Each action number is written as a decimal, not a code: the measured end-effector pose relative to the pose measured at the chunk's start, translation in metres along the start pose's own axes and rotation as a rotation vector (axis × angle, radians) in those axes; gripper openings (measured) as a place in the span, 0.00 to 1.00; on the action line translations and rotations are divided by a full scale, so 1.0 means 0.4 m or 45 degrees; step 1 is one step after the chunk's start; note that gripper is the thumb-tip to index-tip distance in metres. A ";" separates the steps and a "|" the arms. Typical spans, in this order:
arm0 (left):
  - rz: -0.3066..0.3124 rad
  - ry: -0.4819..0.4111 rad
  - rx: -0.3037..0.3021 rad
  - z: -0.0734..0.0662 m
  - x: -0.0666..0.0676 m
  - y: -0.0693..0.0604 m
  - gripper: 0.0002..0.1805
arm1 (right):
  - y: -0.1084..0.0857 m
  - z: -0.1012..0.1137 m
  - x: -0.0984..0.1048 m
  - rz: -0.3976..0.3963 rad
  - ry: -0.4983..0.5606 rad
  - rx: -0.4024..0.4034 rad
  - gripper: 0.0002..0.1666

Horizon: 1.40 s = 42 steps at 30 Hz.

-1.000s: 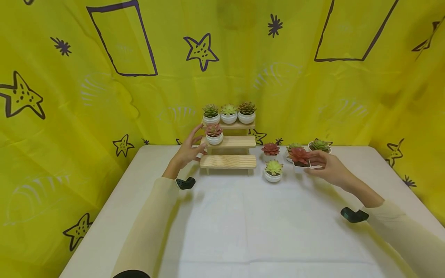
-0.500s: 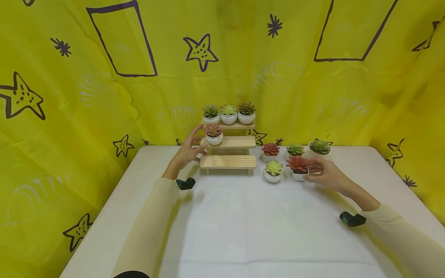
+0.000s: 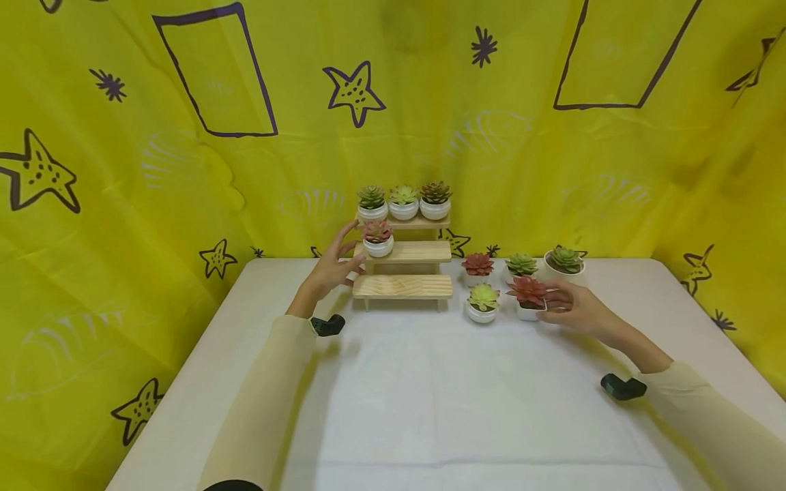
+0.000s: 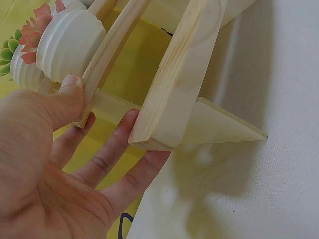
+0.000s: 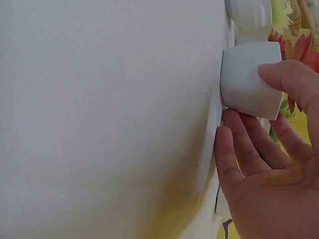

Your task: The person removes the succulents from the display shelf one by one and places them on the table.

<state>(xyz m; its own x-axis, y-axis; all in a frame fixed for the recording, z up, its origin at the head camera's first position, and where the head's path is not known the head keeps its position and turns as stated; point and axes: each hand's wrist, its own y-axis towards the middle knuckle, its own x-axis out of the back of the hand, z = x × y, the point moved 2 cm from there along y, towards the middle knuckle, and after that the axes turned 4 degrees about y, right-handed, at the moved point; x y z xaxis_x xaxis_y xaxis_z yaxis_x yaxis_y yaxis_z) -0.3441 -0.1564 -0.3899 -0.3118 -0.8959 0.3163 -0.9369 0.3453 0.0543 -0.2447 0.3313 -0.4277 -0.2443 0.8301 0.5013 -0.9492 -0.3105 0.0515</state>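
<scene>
Overall, a yellow backdrop (image 3: 295, 164) printed with dark starfish and frames spans the rear and both sides. Below it, a white-covered table (image 3: 393, 402). Two pale sleeves (image 3: 258, 402) reach in from left and right.

Next in size: a three-tier wooden stand (image 3: 402, 287) at the far side of the table, near mid-width.

Left hand (image 3: 328, 273) grips the left end of the stand: thumb against the end of the middle tier, fingers spread, some touching the bottom tier. Right hand (image 3: 577, 310) holds a white square pot with a red succulent (image 3: 528, 293), right of the stand; thumb on one face, fingers on the opposite side, grip about as narrow as the pot. The pot is upright, its base at the tabletop.

Smaller items: far-right green succulent (image 3: 565, 260) in a round pot, behind the right hand; dark red succulent (image 3: 477, 266) nearer the stand; green succulent (image 3: 520, 264) just behind the held pot; yellow-green succulent (image 3: 483, 300) to its left. On the top tier, a row of three potted succulents (image 3: 403, 202); on the middle tier, left end, one pink succulent (image 3: 377, 238).

Dark wrist devices (image 3: 328, 324) show at both cuffs.
</scene>
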 end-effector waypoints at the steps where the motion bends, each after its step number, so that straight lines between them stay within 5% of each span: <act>1: -0.003 -0.002 0.000 0.000 -0.001 0.000 0.42 | 0.000 -0.002 0.000 0.002 0.007 0.003 0.36; 14: -0.007 -0.008 0.011 0.003 -0.002 -0.001 0.42 | -0.001 -0.007 0.000 0.023 0.011 0.067 0.35; 42: -0.007 -0.001 0.006 0.002 0.001 0.000 0.42 | -0.001 -0.012 0.002 0.028 0.052 0.023 0.37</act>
<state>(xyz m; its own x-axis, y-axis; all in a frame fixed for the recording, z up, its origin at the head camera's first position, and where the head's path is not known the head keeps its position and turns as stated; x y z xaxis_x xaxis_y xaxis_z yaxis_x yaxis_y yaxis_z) -0.3444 -0.1571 -0.3905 -0.3065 -0.8982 0.3153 -0.9395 0.3386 0.0515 -0.2457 0.3344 -0.4315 -0.2736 0.8409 0.4670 -0.9397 -0.3373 0.0567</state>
